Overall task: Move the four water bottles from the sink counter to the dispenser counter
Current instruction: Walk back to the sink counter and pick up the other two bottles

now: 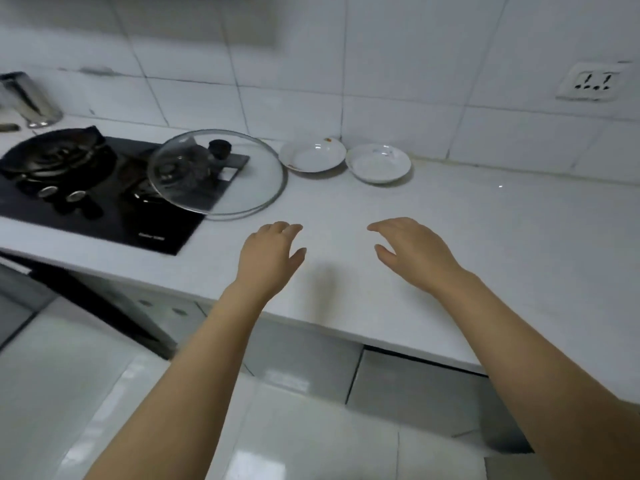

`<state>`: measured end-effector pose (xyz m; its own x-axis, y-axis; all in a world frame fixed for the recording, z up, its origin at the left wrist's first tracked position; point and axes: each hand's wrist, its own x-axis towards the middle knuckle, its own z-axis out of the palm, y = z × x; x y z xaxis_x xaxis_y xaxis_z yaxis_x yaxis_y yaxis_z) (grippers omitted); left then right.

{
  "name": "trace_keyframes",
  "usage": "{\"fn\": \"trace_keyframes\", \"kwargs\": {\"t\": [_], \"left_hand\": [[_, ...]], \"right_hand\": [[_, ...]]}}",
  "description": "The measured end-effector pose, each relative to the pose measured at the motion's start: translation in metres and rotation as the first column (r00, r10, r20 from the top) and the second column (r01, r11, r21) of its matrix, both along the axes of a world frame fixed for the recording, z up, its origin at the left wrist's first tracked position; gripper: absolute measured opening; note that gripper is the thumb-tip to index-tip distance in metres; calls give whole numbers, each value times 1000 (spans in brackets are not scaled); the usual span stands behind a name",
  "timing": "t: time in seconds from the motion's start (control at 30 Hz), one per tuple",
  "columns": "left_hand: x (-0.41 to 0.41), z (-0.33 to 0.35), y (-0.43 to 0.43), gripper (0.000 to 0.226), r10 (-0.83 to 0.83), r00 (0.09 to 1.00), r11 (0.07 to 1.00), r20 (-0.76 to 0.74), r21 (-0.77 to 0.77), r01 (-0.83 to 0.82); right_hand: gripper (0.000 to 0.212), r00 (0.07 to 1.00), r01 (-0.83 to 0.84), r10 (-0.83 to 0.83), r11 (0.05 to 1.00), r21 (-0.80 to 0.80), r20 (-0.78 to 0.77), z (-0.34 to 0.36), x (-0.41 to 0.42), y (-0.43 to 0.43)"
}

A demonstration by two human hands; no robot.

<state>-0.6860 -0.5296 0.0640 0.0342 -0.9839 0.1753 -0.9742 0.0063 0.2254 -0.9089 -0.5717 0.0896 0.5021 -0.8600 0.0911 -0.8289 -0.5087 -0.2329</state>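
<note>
Above the counter, two empty hands

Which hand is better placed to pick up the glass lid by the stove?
Left. The left hand hovers open just below the glass lid, while the right hand is farther off, nearer the two white bowls.

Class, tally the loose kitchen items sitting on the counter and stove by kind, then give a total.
White bowls: 2
Glass lid: 1
Metal container: 1
Water bottles: 0 in view
Total: 4
</note>
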Motion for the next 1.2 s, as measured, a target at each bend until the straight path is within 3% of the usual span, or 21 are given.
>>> {"fn": "trace_keyframes", "kwargs": {"t": [0.23, 0.53, 0.83, 1.2], "left_hand": [[106, 3, 78, 42, 319, 947, 945, -27, -64, -320], [220, 13, 188, 40, 664, 748, 746, -3, -76, -662], [266, 14, 267, 40, 846, 533, 533, 3, -35, -846], [288, 5, 318, 40, 941, 335, 337, -49, 51, -940]], "right_hand": [[40, 984, -179, 179, 983, -41, -8, -4, 124, 21], [28, 923, -385, 385, 917, -109, -22, -3, 278, 75], [25, 762, -646, 647, 754, -117, -36, -1, 385, 128], [31, 608, -794, 791, 607, -38, -66, -5, 447, 163]]}}
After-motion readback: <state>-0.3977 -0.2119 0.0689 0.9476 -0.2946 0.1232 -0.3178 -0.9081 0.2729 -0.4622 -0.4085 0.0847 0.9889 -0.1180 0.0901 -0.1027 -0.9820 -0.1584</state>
